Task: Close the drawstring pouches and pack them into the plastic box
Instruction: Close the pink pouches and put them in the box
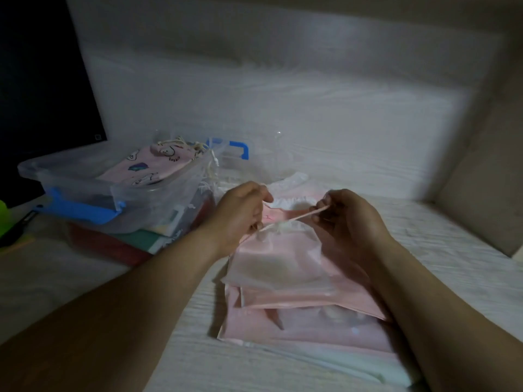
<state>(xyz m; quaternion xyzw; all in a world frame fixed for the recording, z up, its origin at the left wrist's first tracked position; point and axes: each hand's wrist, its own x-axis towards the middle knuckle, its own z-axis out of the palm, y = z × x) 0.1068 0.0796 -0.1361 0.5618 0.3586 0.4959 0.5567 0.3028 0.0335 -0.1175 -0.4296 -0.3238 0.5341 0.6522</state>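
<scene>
A pale pink drawstring pouch (278,258) lies on top of a stack of similar pink pouches (305,329) on the white bed. Its mouth is gathered near the top. My left hand (240,213) pinches the pouch's left cord at the gathered mouth. My right hand (345,213) pinches the pink drawstring (294,217), which runs taut between both hands. At the left stands the clear plastic box (70,171) with blue latches. Inside it lies a pink printed pouch (150,165) with white cords.
The box rests on a red and green pile (119,244). A second blue latch (240,149) shows at the box's far end. A dark panel (42,80) stands at the far left, and a beige padded wall (481,193) closes the right side.
</scene>
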